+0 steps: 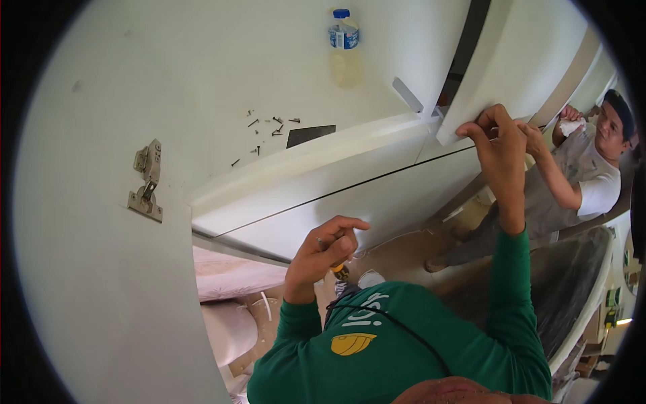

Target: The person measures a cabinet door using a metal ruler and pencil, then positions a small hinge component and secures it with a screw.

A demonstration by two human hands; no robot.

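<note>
My left hand (324, 254) is closed, its index finger stretched out. A screwdriver with a yellow and black handle (342, 272) sticks out below the curled fingers; its shaft is hidden. Up to the right, my right hand (499, 147) has thumb and fingertips at the lower corner of a tall white door panel (511, 67), gripping its edge. Between the hands runs the front edge of a white cabinet surface (222, 60). Several small screws (277, 126) lie scattered on it, beside a dark rectangular piece or opening (311, 136).
A blue-capped bottle (344, 34) stands at the back. At left, a metal cabinet hinge (148, 182) sits on a white panel. A grey-white strip (407, 95) lies near the door gap. At right stands a co-worker (579, 155), one hand close to my right hand, the other holding something white and crumpled.
</note>
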